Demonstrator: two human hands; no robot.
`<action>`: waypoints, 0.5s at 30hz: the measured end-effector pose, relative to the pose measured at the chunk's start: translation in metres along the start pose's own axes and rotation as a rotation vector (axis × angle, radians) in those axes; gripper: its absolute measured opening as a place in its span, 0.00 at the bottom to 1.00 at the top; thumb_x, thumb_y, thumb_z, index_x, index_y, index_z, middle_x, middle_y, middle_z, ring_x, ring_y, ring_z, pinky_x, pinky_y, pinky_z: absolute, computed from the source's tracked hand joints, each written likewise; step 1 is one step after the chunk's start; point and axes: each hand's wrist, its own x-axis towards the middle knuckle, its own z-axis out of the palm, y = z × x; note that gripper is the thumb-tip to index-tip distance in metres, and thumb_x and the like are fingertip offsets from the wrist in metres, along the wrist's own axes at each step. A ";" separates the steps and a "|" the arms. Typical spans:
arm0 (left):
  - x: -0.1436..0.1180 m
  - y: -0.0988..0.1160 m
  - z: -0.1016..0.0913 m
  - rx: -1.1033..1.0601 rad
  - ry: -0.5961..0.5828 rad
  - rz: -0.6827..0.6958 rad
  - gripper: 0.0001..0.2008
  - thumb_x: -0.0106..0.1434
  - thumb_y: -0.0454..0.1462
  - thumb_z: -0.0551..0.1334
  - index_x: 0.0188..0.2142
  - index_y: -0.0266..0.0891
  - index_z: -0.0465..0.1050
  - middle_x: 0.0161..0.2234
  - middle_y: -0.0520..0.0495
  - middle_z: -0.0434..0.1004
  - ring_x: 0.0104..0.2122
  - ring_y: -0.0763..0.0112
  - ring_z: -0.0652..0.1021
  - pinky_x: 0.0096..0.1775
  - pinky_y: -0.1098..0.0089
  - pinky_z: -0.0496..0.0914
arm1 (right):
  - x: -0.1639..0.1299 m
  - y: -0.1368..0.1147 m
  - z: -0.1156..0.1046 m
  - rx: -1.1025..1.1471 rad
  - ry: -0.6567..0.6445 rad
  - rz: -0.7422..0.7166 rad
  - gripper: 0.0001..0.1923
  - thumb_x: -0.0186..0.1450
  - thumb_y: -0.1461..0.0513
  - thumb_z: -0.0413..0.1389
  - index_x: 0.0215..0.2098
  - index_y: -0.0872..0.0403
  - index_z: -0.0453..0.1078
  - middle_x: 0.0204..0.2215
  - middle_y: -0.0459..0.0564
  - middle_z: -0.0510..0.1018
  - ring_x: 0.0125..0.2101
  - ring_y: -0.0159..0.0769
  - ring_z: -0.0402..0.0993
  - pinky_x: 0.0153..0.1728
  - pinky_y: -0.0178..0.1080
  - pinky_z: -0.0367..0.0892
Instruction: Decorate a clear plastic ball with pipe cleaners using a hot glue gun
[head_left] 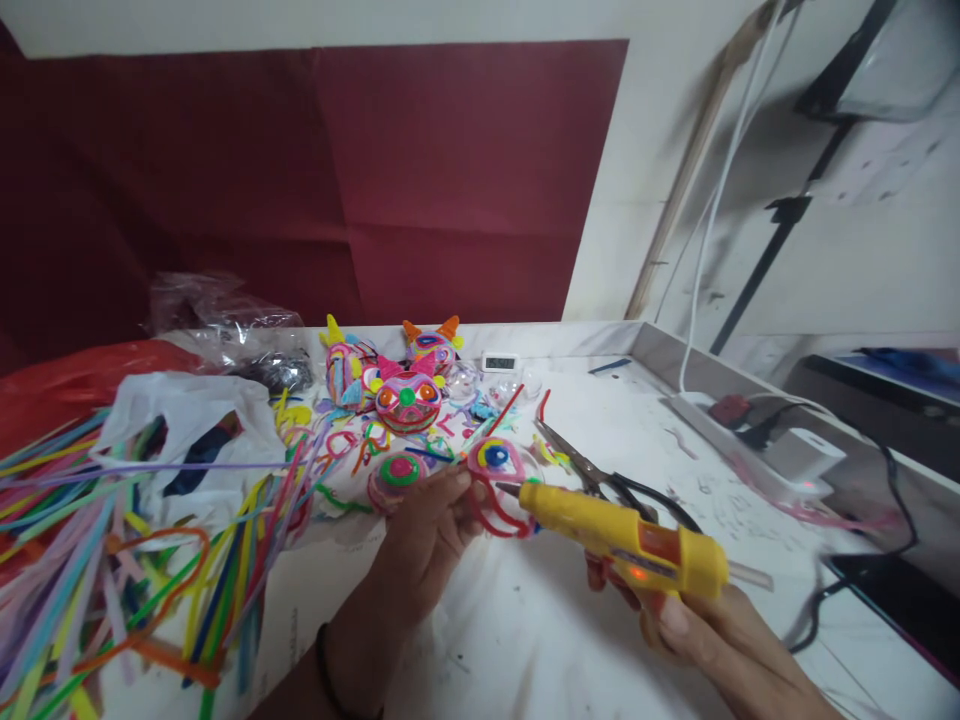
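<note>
Our left hand (435,535) pinches the fuzzy eye piece (496,458), likely light, soft, bendable: best held by its rim. Our right hand (701,640) grips the glue gun (622,535) handle.

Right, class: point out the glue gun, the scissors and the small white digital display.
Glue gun (619,533), head view: middle of its yellow body.
Scissors (589,472), head view: blades near the pivot.
Small white digital display (500,362), head view: its screen.

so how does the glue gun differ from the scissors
The glue gun has a yellow body, while the scissors have metal blades and black handles. The glue gun is held up in the right hand; the scissors lie on the white table, partly hidden behind it. Both point toward the left of the view.
</note>
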 end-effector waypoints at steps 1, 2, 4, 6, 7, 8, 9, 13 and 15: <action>0.000 0.000 0.000 0.011 -0.005 0.002 0.06 0.46 0.32 0.71 0.24 0.34 0.75 0.21 0.51 0.78 0.21 0.78 0.75 0.21 0.80 0.67 | 0.000 0.004 0.000 -0.012 -0.013 0.013 0.28 0.59 0.40 0.51 0.45 0.47 0.77 0.48 0.52 0.79 0.49 0.54 0.72 0.52 0.51 0.66; -0.001 0.000 0.000 0.022 -0.006 0.005 0.06 0.47 0.32 0.71 0.24 0.34 0.75 0.21 0.50 0.78 0.21 0.78 0.75 0.21 0.80 0.67 | 0.000 0.007 -0.001 -0.024 -0.044 0.007 0.28 0.59 0.40 0.51 0.46 0.47 0.77 0.48 0.52 0.79 0.49 0.54 0.72 0.52 0.51 0.66; -0.001 0.000 0.001 0.041 -0.001 0.014 0.06 0.47 0.33 0.71 0.24 0.34 0.76 0.21 0.51 0.78 0.20 0.78 0.75 0.21 0.80 0.67 | 0.002 0.014 -0.003 -0.048 -0.125 -0.035 0.28 0.61 0.41 0.50 0.47 0.48 0.76 0.49 0.53 0.79 0.50 0.54 0.72 0.51 0.51 0.68; -0.001 0.000 0.001 0.060 0.003 0.024 0.06 0.47 0.33 0.71 0.25 0.34 0.75 0.21 0.51 0.78 0.21 0.78 0.75 0.21 0.80 0.67 | 0.006 0.019 -0.005 -0.073 -0.169 -0.071 0.28 0.62 0.42 0.49 0.49 0.48 0.76 0.49 0.54 0.78 0.51 0.54 0.71 0.51 0.50 0.68; -0.001 0.000 0.001 0.071 -0.002 0.025 0.06 0.47 0.33 0.71 0.24 0.34 0.75 0.21 0.51 0.78 0.21 0.78 0.75 0.21 0.81 0.67 | 0.007 0.020 -0.006 -0.085 -0.182 -0.083 0.27 0.62 0.43 0.49 0.49 0.48 0.75 0.50 0.54 0.78 0.52 0.55 0.71 0.51 0.50 0.68; -0.001 0.000 0.001 0.081 -0.010 0.026 0.07 0.47 0.34 0.71 0.24 0.34 0.75 0.21 0.51 0.77 0.21 0.78 0.75 0.21 0.81 0.67 | 0.008 0.020 -0.007 -0.101 -0.191 -0.089 0.27 0.63 0.43 0.48 0.50 0.48 0.75 0.51 0.53 0.77 0.53 0.55 0.70 0.51 0.50 0.68; 0.000 0.000 0.001 0.089 -0.019 0.027 0.07 0.46 0.34 0.71 0.24 0.34 0.75 0.21 0.51 0.77 0.21 0.78 0.75 0.21 0.80 0.67 | 0.008 0.021 -0.008 -0.120 -0.200 -0.096 0.27 0.64 0.44 0.48 0.51 0.48 0.74 0.51 0.53 0.77 0.53 0.54 0.70 0.52 0.50 0.68; -0.001 0.000 0.002 0.097 -0.017 0.036 0.08 0.45 0.35 0.72 0.24 0.34 0.76 0.21 0.51 0.77 0.20 0.78 0.75 0.21 0.80 0.67 | 0.007 0.028 -0.011 -0.197 -0.222 -0.150 0.25 0.66 0.46 0.47 0.55 0.46 0.71 0.53 0.52 0.75 0.54 0.54 0.69 0.52 0.49 0.68; -0.002 0.000 0.003 0.076 0.010 0.044 0.08 0.45 0.34 0.72 0.24 0.34 0.75 0.21 0.51 0.77 0.21 0.78 0.75 0.22 0.79 0.68 | 0.006 0.038 -0.013 -0.235 -0.203 -0.177 0.24 0.66 0.47 0.48 0.56 0.44 0.69 0.53 0.51 0.75 0.53 0.54 0.70 0.52 0.50 0.68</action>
